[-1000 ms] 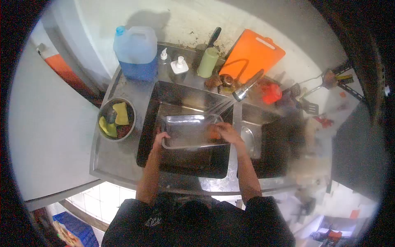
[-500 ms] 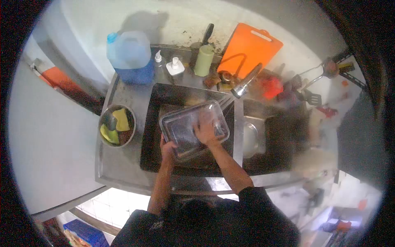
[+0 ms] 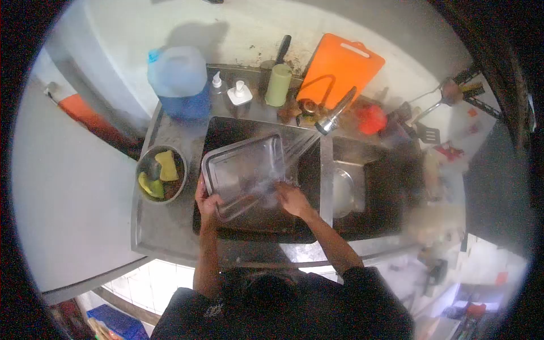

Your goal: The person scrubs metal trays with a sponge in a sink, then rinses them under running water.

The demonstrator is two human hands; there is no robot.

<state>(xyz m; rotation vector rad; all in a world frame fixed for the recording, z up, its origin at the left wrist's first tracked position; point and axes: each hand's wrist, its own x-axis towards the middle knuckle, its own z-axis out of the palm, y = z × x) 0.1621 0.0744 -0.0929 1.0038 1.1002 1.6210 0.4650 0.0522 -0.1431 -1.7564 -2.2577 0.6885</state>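
Note:
A clear rectangular dish (image 3: 241, 170) is tilted over the left sink basin (image 3: 294, 226), with water spraying onto its right side. My left hand (image 3: 207, 201) grips its lower left rim, thumb over the edge. At the lower right corner is my right hand (image 3: 292, 199), its fingers curled at the rim, partly blurred by the spray. The water comes from a metal faucet (image 3: 335, 113) at the back of the sink, angled toward the dish.
On the left counter sits a round bowl (image 3: 140, 190) with sponges. Behind the sink stand a blue jug (image 3: 178, 82), pump bottles (image 3: 239, 93), a green cylinder (image 3: 278, 85) and an orange cutting board (image 3: 340, 71). The right basin holds a round lidlike item (image 3: 343, 192).
The dish has shifted left and tipped more, with my left hand moving left along with it. My right hand has gone from spread on the dish's inside to its lower right edge.

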